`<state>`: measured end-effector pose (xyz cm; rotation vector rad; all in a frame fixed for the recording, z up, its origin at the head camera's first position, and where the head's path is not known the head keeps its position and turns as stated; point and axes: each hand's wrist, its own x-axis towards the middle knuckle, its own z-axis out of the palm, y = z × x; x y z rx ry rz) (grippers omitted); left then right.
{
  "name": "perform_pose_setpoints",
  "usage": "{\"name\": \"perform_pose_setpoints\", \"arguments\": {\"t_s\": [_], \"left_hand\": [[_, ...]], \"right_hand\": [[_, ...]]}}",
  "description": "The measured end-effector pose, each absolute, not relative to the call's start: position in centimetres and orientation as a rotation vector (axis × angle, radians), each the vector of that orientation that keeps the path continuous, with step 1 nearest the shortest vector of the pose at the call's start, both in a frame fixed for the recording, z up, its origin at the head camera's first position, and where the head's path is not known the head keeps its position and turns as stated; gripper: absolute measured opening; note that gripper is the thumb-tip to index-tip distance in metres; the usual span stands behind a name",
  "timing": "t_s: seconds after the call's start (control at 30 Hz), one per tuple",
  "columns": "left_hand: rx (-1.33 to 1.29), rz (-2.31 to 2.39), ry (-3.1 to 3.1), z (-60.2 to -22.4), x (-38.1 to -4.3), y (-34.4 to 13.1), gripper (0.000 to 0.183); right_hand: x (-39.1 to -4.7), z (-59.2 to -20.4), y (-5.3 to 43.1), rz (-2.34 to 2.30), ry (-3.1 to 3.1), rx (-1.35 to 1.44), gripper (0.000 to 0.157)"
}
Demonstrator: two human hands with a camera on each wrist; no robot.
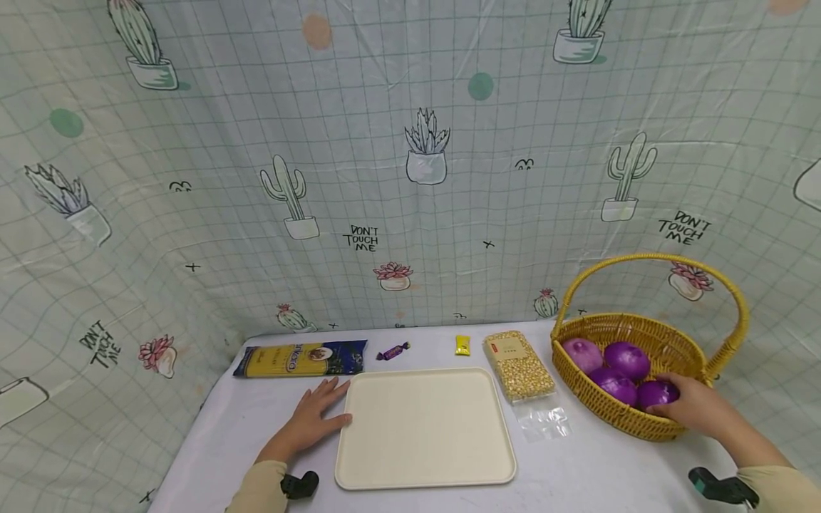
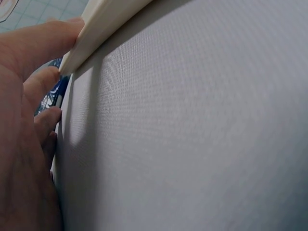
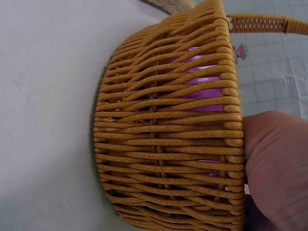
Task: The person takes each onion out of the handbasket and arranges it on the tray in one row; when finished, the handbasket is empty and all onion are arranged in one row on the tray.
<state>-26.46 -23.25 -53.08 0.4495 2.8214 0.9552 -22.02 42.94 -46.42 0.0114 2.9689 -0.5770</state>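
My right hand (image 1: 695, 405) reaches over the rim of the yellow wicker basket (image 1: 603, 410), its thumb and fingers round a purple onion (image 1: 656, 393). Several more onions (image 1: 626, 360) sit beside it in the basket. In the right wrist view, the woven wall of the basket (image 3: 168, 125) hides most of the onions, and only part of the hand (image 3: 279, 163) shows beyond the rim. At the left edge of the cream tray (image 1: 426, 427), my left hand (image 1: 311, 420) lies with spread fingers, the thumb touching the rim. The left wrist view shows fingertips against the tray's edge (image 2: 91, 33).
Behind the tray lie a yellow and blue pasta packet (image 1: 301, 358), a purple-wrapped candy (image 1: 393, 350) and a small yellow packet (image 1: 462, 345). A clear bag of corn kernels (image 1: 521, 367) lies between tray and basket. The basket's tall handle (image 1: 648, 256) arches above it.
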Motion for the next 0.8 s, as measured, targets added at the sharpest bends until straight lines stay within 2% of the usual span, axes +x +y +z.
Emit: {"name": "perform_pose_setpoints", "arguments": {"t_s": [0.8], "left_hand": [[0.430,0.922,2.841,-52.99,-26.28,-23.16,0.065]], "right_hand": [[-22.44,-46.87,43.32,-0.624,3.035,-0.032,0.070]]}}
